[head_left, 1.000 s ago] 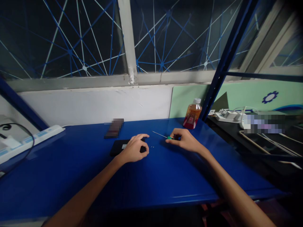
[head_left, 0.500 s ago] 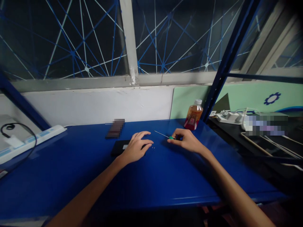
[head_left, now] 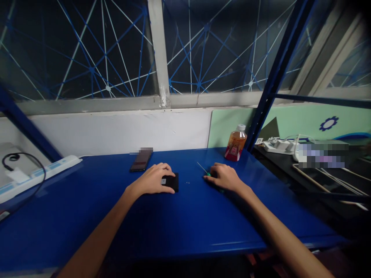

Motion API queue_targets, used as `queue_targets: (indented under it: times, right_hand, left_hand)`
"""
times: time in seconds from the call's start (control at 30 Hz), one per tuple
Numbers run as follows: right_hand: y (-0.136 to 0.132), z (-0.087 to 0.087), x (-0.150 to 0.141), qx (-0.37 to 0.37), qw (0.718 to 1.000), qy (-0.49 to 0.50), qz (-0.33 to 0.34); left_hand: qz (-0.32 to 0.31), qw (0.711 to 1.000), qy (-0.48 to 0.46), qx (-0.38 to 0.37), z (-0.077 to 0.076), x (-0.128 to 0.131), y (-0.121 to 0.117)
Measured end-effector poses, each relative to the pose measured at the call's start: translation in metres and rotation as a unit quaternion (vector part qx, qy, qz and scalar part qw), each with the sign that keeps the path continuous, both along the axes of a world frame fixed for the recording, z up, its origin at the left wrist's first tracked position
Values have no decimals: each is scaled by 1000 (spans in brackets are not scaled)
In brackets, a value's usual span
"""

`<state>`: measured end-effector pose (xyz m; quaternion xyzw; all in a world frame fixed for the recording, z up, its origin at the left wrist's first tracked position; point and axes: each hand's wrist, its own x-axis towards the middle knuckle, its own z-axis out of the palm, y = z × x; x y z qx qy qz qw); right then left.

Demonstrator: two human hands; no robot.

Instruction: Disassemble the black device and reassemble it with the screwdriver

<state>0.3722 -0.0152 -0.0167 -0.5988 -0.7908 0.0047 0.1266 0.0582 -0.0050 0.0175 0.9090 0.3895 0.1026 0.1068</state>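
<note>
My left hand is over a flat black rectangular box with a small pale label. Its thumb lies along the near side and its fingers along the far side, so part of the box is hidden. To the right, my right hand rests low at the table, curled round the green handle of a screwdriver. The thin shaft points up and left, away from me. Between the two hands lie a few tiny shiny bits, perhaps screws, too small to make out.
A dark phone lies behind my left hand on the blue table. At the back right stands a drink bottle. A white power strip runs along the left edge. Cables and another strip lie on the black table at right.
My left hand has moved left and closed over the black box, leaving the tiny bits. My right hand has lowered slightly with the screwdriver, whose tip has swung to the right.
</note>
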Motion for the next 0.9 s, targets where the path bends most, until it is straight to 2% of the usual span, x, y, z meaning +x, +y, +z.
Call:
queue_targets:
  times: [0.2,0.3,0.43,0.53,0.6,0.63,0.7,0.83,0.9]
  right_hand:
    - [0,-2,-4,-1,1000,14,-12]
    - [0,-2,-3,19,999,36,-19]
    - [1,-4,2,48,995,78,-42]
    - [2,-6,6,60,992,90,-59]
    - [3,-8,9,63,992,88,-62]
    - [4,-9,10,64,992,87,-63]
    - [5,-10,11,64,993,85,-59]
    - [4,-8,11,59,994,83,-42]
    - [3,-6,10,51,995,80,-34]
  left_hand:
    - [-7,998,-3,-70,-7,-1,5]
    - [-14,997,-31,-75,-8,-3,8]
    - [-20,991,-119,-60,-4,-5,10]
    - [18,970,-223,-92,2,-7,12]
    - [81,936,-321,-122,5,-7,13]
    - [117,908,-379,-137,5,-7,14]
    - [179,836,-486,-182,4,-7,17]
    - [239,671,-595,-372,-5,-9,26]
    - [246,643,-612,-389,-11,-10,30]
